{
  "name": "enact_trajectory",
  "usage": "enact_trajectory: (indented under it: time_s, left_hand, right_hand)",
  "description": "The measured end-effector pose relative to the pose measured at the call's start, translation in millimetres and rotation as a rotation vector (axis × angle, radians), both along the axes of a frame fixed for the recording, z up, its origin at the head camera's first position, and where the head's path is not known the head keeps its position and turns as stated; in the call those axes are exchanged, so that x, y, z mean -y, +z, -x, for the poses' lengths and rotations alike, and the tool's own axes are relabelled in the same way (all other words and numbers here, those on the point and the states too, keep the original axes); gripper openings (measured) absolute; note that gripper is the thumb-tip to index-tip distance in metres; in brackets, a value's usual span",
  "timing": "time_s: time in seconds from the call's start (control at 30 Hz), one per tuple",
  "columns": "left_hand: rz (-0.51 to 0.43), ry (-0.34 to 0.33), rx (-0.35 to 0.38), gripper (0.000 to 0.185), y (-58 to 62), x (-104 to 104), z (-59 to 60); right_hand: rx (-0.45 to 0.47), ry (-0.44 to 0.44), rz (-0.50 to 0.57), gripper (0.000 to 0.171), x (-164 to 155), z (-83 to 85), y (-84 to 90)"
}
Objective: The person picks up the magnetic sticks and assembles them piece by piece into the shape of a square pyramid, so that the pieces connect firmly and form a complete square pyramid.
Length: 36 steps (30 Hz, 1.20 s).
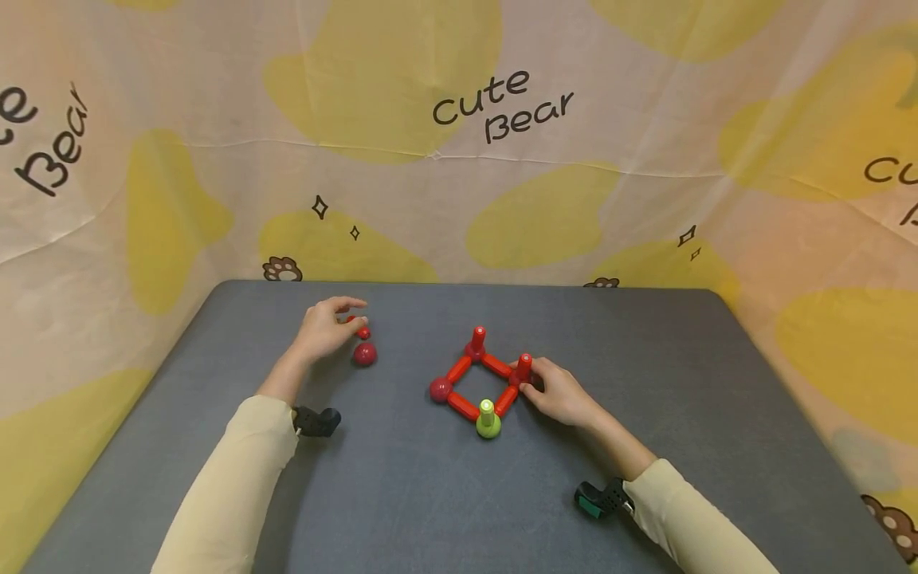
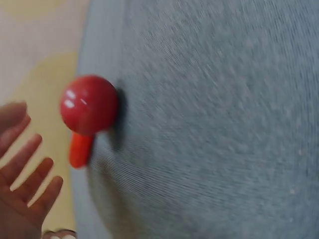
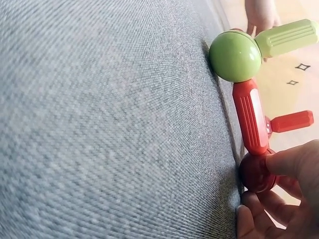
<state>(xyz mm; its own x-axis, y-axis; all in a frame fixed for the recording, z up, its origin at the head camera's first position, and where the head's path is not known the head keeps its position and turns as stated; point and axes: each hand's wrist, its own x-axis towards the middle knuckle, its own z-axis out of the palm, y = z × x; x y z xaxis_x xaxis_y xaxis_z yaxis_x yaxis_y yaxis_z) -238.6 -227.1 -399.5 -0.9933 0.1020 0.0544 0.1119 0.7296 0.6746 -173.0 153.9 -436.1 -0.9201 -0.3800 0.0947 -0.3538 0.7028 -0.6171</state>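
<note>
Right hand pinching the red ball at the right corner of the red square frame mid-table, just beside the green ball with its upright green rod. Left hand relaxed, fingers spread — hovering at a loose red ball and short red rod, grasping nothing.

Staged tabletop booth, grey table, cartoon-bear backdrop
</note>
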Motion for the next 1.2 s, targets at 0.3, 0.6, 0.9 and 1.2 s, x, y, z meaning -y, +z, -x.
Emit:
enact_trajectory:
  time_s: [0.3, 0.6, 0.9, 1.2]
  left_hand:
    - [-0.01, -0.072, 0.047, 0.037, -22.8, 18, 6.8]
    - [0.026, -0.07, 0.054, 0.034, -23.5, 22, 7.6]
    - [0.1, -0.061, 0.03, 0.03, -24.8, 21, 8.7]
    - [0.145, -0.038, 0.01, 0.025, -27.5, 19, 7.4]
  right_hand:
    - [0.009, 0.006, 0.009, 0.033, 1, -1.4, 3.1]
    - [0.01, 0.014, 0.009, 0.032, 1, -1.3, 3.8]
    - [-0.02, 0.015, 0.014, 0.031, -1, -1.3, 2.7]
    - [-0.011, 0.004, 0.015, 0.031, -1, -1.9, 2.8]
